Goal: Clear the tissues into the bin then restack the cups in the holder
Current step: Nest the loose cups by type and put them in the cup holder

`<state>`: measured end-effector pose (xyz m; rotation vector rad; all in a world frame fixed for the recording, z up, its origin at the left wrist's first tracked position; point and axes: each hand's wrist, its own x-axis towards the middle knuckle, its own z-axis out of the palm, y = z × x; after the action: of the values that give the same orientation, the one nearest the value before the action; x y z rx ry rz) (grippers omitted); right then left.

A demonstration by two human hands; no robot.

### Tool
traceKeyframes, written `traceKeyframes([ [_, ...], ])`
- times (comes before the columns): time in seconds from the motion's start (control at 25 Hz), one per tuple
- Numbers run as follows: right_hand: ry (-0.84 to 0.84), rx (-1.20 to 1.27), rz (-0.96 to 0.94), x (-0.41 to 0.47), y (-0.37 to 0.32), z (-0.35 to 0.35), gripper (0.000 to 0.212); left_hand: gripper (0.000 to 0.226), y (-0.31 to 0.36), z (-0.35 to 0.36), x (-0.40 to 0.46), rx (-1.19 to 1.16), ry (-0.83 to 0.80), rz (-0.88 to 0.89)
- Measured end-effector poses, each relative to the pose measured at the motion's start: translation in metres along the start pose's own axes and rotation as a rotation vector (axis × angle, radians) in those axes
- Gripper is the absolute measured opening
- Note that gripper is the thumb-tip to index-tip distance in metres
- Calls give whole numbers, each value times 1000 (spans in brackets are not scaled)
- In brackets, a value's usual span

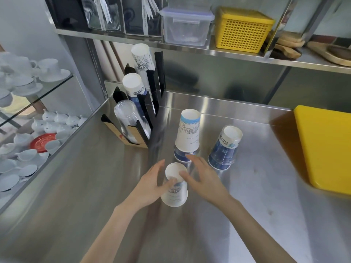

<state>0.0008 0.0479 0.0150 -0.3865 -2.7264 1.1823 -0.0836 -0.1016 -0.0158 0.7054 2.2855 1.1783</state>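
- Left hand (152, 185) and right hand (201, 179) flank one inverted white paper cup (175, 188) standing on the steel desk (247, 215); left grip is curled round the cup's wall with the thumb on the upturned base, right grip is spread, fingertips (183, 175) touching the base rim, not closed on anything
- Risk: hold is on the narrow top only; a sideways pull would tip the cup off its wide mouth toward the desk edge nearest the person
- Just beyond the right grip stands a tall white cup on a blue cup (187, 133), top-heavy and slightly leaning; the back of the right hand sits close to its foot, so a lift with the fingers flared could knock it over
- Further right of the grip, a blue cup stack (226, 149) stands apart; less exposed, though a falling tall stack could roll into it
- Cup holder (136, 111) lies ahead and left of the left grip, slots tilted, already carrying a clear cup stack (129, 120) and paper stacks; a cup fed at the wrong angle may jam on the black dividers or go into a slot of another size
- Cups differ in print and size; mismatched nesting could wedge
- No tissues or bin in view; whether that step is done cannot be told
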Motion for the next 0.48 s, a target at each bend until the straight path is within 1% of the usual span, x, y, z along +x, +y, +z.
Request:
traceKeyframes([
  [0.16, 101, 35, 19, 20, 3, -20, 50, 61, 28, -17, 19, -80, 34, 68],
  [0.24, 133, 30, 43, 34, 6, -27, 52, 59, 41, -22, 35, -104, 58, 85],
  [0.36, 142, 44, 103, 59, 10, -33, 59, 62, 55, -28, 65, -39, 104, 110],
  [0.48, 139, 60, 125, 84, 14, -32, 62, 68, 66, -29, 96, 29, 136, 131],
])
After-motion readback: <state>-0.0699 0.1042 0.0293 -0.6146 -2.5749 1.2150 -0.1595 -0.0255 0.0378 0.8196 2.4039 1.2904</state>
